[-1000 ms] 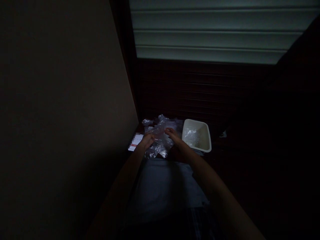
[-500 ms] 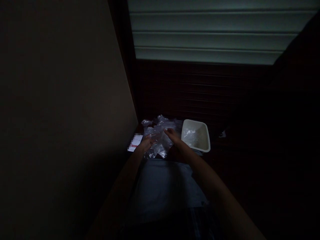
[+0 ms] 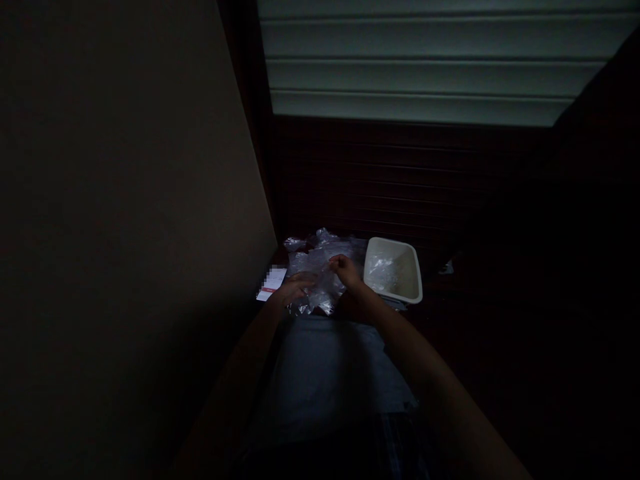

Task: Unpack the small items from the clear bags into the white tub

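Note:
A loose heap of clear plastic bags (image 3: pixel 325 245) lies in front of me, shiny and crumpled. Over its left side my left hand (image 3: pixel 295 289) is held with its fingers stretched out to the right, against or just above the plastic. My right hand (image 3: pixel 346 270) is closed in a pinch at the upper right of the heap, on the edge of a clear plastic bag (image 3: pixel 323 270). Dim light blurs the outline of that bag. Right of the hand stands a white plastic basin (image 3: pixel 418 283) with some clear plastic inside.
A white paper with a red band (image 3: pixel 273 283) lies left of my left hand, by the wall (image 3: pixel 210 167). Behind the heap rises a dark slatted panel (image 3: pixel 375 180) with pale slats (image 3: pixel 415 73) above. A small pale scrap (image 3: pixel 447 267) lies right of the basin.
My left hand has let the bag slip and its fingers have straightened, moving slightly left. My right hand stays at nearly the same place, its fingers drawn in more tightly.

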Available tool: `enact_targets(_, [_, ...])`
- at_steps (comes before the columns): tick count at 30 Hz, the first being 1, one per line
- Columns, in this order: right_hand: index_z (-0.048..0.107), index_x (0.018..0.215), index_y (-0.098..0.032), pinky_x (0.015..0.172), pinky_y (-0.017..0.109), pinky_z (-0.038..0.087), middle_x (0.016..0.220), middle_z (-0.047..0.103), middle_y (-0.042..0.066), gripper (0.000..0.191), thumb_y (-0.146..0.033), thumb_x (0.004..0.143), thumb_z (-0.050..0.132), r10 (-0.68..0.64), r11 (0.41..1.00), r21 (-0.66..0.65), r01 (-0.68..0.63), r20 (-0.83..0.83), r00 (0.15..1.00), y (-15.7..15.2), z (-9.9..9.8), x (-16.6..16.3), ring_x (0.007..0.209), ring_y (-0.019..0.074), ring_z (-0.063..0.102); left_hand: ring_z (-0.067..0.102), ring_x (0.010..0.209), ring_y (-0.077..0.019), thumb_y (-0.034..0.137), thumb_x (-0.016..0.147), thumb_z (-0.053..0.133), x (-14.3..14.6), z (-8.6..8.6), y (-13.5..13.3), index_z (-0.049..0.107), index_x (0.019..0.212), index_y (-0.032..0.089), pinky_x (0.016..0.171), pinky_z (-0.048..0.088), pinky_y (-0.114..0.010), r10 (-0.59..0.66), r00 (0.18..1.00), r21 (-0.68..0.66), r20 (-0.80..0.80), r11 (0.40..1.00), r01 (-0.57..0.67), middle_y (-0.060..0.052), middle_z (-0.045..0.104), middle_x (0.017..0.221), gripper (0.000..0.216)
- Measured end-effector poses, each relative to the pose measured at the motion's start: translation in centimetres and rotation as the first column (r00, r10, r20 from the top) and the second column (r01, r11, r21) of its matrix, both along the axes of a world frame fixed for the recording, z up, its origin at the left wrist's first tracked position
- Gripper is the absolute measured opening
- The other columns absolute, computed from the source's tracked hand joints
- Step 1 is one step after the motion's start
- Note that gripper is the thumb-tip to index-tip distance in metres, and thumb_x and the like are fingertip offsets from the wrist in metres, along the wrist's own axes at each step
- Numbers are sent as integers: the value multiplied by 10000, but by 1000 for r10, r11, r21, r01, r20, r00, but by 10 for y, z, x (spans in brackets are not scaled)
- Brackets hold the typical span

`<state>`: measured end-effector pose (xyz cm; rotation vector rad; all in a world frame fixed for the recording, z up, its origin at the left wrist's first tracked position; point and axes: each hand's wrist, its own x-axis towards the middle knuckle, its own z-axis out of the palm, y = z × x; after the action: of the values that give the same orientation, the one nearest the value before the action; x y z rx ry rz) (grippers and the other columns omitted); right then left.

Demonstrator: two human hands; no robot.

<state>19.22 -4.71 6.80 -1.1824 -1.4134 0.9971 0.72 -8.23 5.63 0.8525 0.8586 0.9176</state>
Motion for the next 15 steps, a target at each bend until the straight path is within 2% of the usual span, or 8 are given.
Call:
enact_targets(3, [541, 795, -172, 582, 249, 404, 632, 535, -12, 228, -323, 629, 506, -55, 998, 33, 55, -8, 998, 0, 6, 4, 602, 124, 505, 595, 845, -201, 261, 637, 646, 0, 4, -3, 581, 834, 158, 732, 456, -325, -95, 987, -81, 127, 991, 106, -92, 629, 880, 232])
enact_targets(5, [538, 816, -174, 595, 252, 409, 644, 532, -9, 243, -335, 635, 517, -64, 997, 52, 64, -7, 998, 0, 9, 7, 618, 127, 507, 586, 881, -233, 418, 672, 585, 2, 5, -3, 575, 847, 143, 725, 457, -344, -164, 972, -161, 167, 968, 190, -128, 631, 883, 326])
enact_targets(7, [538, 821, -178, 600, 253, 409, 649, 526, -8, 247, -342, 636, 527, -69, 995, 66, 70, -10, 998, 1, 10, 9, 624, 128, 504, 591, 868, -244, 493, 676, 544, 7, 3, -2, 575, 841, 131, 697, 463, -340, -169, 973, -217, 155, 955, 201, -140, 637, 857, 399])
enact_targets(9, [538, 817, -181, 594, 251, 404, 643, 517, -11, 244, -344, 634, 534, -66, 995, 73, 67, -15, 998, 1, 10, 10, 616, 126, 497, 603, 826, -226, 439, 666, 585, 14, -1, 1, 578, 841, 139, 670, 467, -313, -95, 991, -209, 98, 971, 114, -121, 641, 857, 347])
enact_targets(12, [533, 825, -184, 583, 247, 393, 624, 499, -22, 242, -334, 636, 539, -42, 994, 100, 44, -18, 999, 1, 10, 14, 591, 119, 481, 606, 794, -186, 290, 639, 649, 21, -7, 5, 586, 861, 145, 664, 464, -270, 53, 998, -100, 24, 994, -50, -96, 626, 931, 272])
enact_targets(15, [525, 844, -181, 574, 242, 385, 627, 484, -28, 243, -324, 647, 532, -60, 990, 129, 64, -32, 998, -3, 12, 23, 584, 111, 468, 603, 790, -173, 287, 654, 635, 22, -9, 8, 580, 877, 141, 669, 460, -265, 193, 981, -22, -2, 981, -193, -94, 617, 954, 273])
